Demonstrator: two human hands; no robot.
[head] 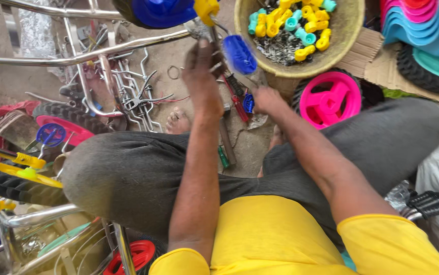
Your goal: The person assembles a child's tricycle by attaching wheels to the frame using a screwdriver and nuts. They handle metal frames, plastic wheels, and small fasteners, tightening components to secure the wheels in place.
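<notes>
Two hands at work, seen from the head camera, both in the upper middle of the frame. Left hand (pixel 202 63) raised at centre top, fingers clamped round a thin metal rod (pixel 212 34) that runs up to a yellow fitting (pixel 207 9) at the top edge. Blue pedal (pixel 239 53) just right of that hand, tilted, seemingly mounted on the rod (joint itself hidden by the fingers). Right hand (pixel 266 99) lower and to the right, curled shut over something small; a blue part (pixel 248 103) touching its left side, though whether gripped or merely beside cannot be told.

Below the hands, on the dirt floor: a hammer (pixel 226 137) lying near upright in the frame, a red-handled screwdriver (pixel 239 104) beside it, a green-handled tool (pixel 223 157) near the knee. Grey trousers (pixel 128 173) filling the middle, yellow shirt (pixel 270 234) along the bottom edge.

Upper right: a round basket (pixel 349 30) holding yellow and teal plastic pieces over a heap of small metal parts. Just under it, a pink wheel (pixel 329 99) with a black tyre. Far upper right, stacked pink and blue plastic covers (pixel 423 25).

Upper left: chrome tubes (pixel 77 56), bent metal brackets and pliers (pixel 140 99) on the ground. Lower left: a black tyre (pixel 6 186), a yellow part (pixel 11 170), a red wheel (pixel 140 254). Black grips (pixel 433 203) at the right edge.
</notes>
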